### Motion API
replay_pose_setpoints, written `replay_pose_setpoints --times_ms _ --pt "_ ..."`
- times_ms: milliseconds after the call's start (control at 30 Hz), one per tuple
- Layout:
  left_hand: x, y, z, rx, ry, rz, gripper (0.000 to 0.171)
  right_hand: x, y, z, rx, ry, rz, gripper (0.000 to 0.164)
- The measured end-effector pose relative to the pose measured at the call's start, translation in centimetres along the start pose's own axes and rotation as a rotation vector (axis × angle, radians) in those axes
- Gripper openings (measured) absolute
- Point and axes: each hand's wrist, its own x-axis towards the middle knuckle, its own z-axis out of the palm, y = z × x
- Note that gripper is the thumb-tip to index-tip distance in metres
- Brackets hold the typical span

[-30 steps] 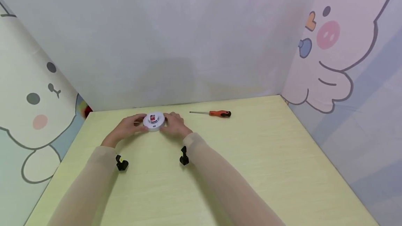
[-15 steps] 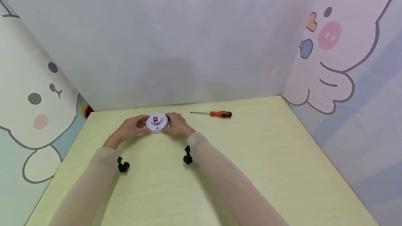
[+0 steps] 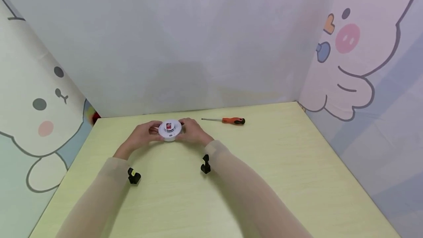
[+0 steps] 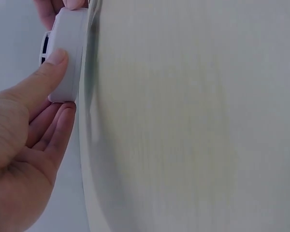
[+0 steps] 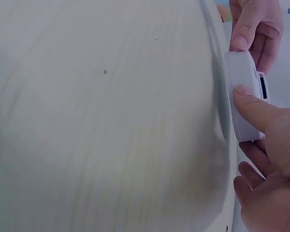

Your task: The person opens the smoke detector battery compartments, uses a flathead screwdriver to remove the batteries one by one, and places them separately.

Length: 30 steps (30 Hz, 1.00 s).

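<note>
A round white smoke detector with a red-and-white label on its raised centre is held between both hands near the back of the table. My left hand grips its left rim, thumb on the near side. On the opposite rim, my right hand holds it the same way. In the left wrist view, the left thumb lies on the side wall of the smoke detector. The right wrist view has the right thumb pressed to the side of the smoke detector. Its underside is hidden.
A screwdriver with an orange-and-black handle lies right of the hands, its shaft pointing left. The pale yellow table ends at a grey-white curtain behind. Printed cartoon panels flank both sides.
Both hands have shifted slightly to the right in the head view with the smoke detector between them. The screwdriver also sits slightly further right in the view.
</note>
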Motion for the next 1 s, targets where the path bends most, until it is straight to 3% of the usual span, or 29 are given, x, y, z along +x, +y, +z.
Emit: replay_pose_setpoints --times_ms 233,467,733,1000 --pt "0.0 2.2 0.8 -0.016 0.033 0.039 0.071 -1.4 0.3 -2.2 -0.011 0.02 -0.032 0.074" --pt "-0.4 5.4 2.1 -0.051 0.04 0.084 0.071 -4.6 0.8 -4.9 0.016 0.047 -0.057 0.073" --pt "-0.9 9.0 4.6 -0.069 0.015 0.126 0.069 -8.9 2.2 -7.6 0.018 0.066 -0.088 0.071" --pt "-1.8 11.4 7.0 -0.107 0.014 0.116 0.067 -12.3 2.9 -8.8 0.023 0.065 -0.08 0.066"
